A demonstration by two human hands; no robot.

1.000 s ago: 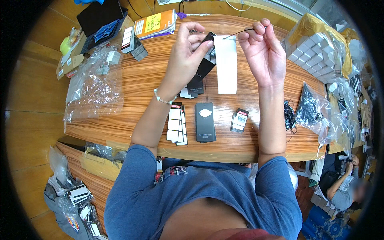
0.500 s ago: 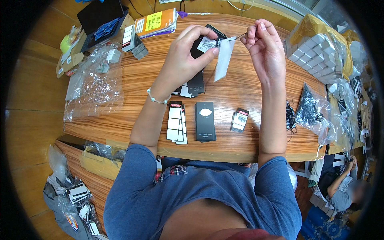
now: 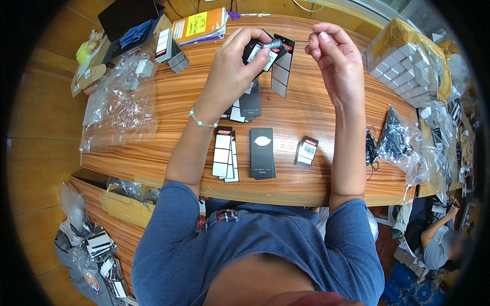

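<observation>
My left hand (image 3: 239,57) is closed on a small bunch of hang tags above the far middle of the table. In the bunch are a small barcode tag (image 3: 261,58) and a long black tag with grey-white panels (image 3: 280,75), which hangs tilted. To the right, my right hand (image 3: 334,58) is raised, its fingertips pinched on a thin dark string, faint here. Below the left hand lies a pile of black tags (image 3: 250,104). Closer to me are white-panelled tags (image 3: 222,155), a stack of black tags (image 3: 262,153) and small barcode tags (image 3: 306,151).
Black strings (image 3: 371,148) and a clear bag of black items (image 3: 395,140) lie at the right. Behind them stands a wrapped block of small white boxes (image 3: 403,66). Clear plastic (image 3: 122,109), a tag stack (image 3: 173,53) and notebooks (image 3: 199,25) sit left. Another person (image 3: 439,239) works lower right.
The long hanging tag has turned from its plain pale side to its black, panelled side. The tag bunch has twisted in my left hand; my right hand has shifted only slightly.
</observation>
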